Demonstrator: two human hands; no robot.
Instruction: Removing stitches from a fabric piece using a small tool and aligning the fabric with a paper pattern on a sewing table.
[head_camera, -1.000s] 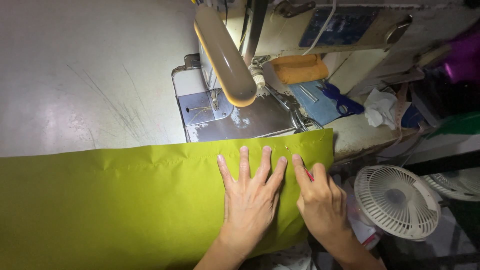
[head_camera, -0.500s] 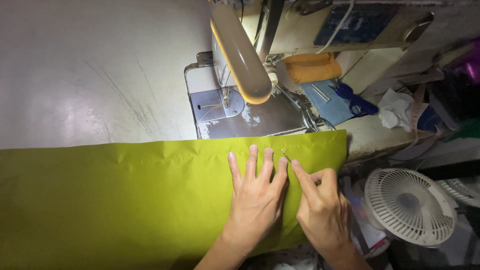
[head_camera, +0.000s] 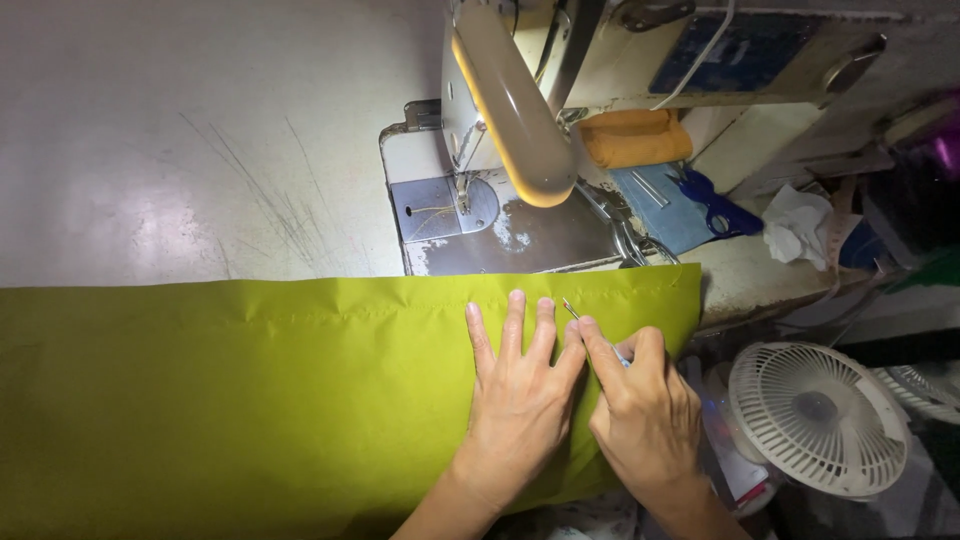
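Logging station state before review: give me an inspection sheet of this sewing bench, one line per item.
Surface: pale worktable, scuffed and scratched, lit from above.
Job's things: lime-green fabric spread flat across the near edge, a fold line running along it; thin metal-tipped tool on the fabric.
Clutter: orange cloth, blue scissors, crumpled white rag right of the sewing machine.
Grippers: left hand flat on the fabric, fingers spread; right hand pinching the tool beside it.
Cables: white cord along the machine body.
Surroundings: white fan below right; dark shelving behind.
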